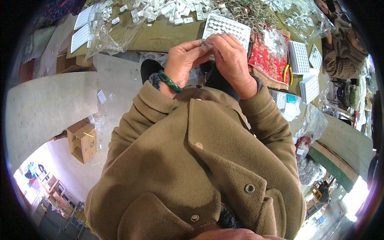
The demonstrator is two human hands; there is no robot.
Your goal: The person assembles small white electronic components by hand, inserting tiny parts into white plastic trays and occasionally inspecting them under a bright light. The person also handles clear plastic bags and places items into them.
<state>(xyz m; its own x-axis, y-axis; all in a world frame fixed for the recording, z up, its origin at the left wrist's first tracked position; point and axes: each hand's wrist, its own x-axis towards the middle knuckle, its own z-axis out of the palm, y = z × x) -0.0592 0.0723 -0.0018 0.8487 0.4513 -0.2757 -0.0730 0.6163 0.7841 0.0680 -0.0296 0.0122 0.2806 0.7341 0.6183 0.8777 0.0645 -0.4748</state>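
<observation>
My left hand (185, 60) and my right hand (231, 56) meet at the near edge of the table, fingertips pinched together. Between them is something small and dark that I cannot make out. A green bangle (170, 82) circles my left wrist. Just beyond my right hand lies a white tray (208, 30) with rows of round cells, partly covered by that hand. Right of it rests a red patterned cloth (262, 56) with a whitish patch, and yellow-handled pliers (291, 75) lie at its right edge.
Small clear plastic boxes (176, 10) are heaped at the back, beside a pile of tangled metallic pieces (256, 14). Stacked white trays (298, 58) stand at right; more trays (81, 38) lie at far left by a plastic bag (116, 38). A cardboard box (82, 140) sits on the floor.
</observation>
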